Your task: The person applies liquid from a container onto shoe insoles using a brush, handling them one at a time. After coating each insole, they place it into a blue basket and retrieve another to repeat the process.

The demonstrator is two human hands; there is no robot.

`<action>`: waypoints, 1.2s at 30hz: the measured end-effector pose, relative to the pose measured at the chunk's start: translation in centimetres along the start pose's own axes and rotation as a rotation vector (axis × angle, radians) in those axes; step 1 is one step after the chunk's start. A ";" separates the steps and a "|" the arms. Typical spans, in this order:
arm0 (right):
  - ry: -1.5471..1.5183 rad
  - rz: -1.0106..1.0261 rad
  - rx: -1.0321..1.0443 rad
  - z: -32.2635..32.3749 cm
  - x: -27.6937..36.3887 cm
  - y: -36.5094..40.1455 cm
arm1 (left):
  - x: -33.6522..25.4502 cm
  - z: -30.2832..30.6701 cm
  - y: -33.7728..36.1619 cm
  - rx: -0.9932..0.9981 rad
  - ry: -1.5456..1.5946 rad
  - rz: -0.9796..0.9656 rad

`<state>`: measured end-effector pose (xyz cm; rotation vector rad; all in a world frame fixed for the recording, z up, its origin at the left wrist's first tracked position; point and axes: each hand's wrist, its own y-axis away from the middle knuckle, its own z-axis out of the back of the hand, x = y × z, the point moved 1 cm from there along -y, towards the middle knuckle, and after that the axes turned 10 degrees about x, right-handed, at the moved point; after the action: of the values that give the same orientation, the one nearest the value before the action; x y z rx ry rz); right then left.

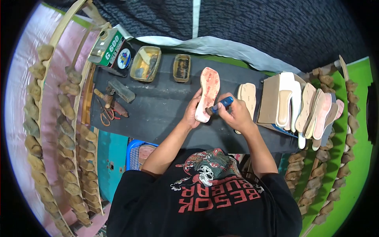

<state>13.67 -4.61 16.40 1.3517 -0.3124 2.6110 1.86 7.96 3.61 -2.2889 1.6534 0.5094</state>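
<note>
Left hand (192, 113): fingers closed around the near edge of a pink-printed insole (208, 91), held tilted above the middle of the dark surface (158, 112). Right hand (238, 115): fingers clasped on a blue-handled tool (222, 104), its tip touching the insole's near end. Scissors (106, 114) lie at left; stacked insoles (310, 110) stand at right.
</note>
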 end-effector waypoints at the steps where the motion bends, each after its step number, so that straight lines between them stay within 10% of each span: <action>1: -0.019 -0.014 0.021 0.5 0.3 0.5 | 0.3 -1.2 -0.4 -0.091 -0.001 -0.002; 27: 0.021 0.078 0.196 3.3 0.8 0.7 | 0.9 -3.5 -1.0 -0.025 -0.116 -0.096; 36: 0.073 0.071 -0.083 4.4 -0.9 -0.2 | 1.8 -3.8 -1.8 0.032 -0.112 0.075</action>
<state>17.70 -5.67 18.20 1.2375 -0.4611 2.6651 4.52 5.43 6.25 -2.1410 1.6852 0.6117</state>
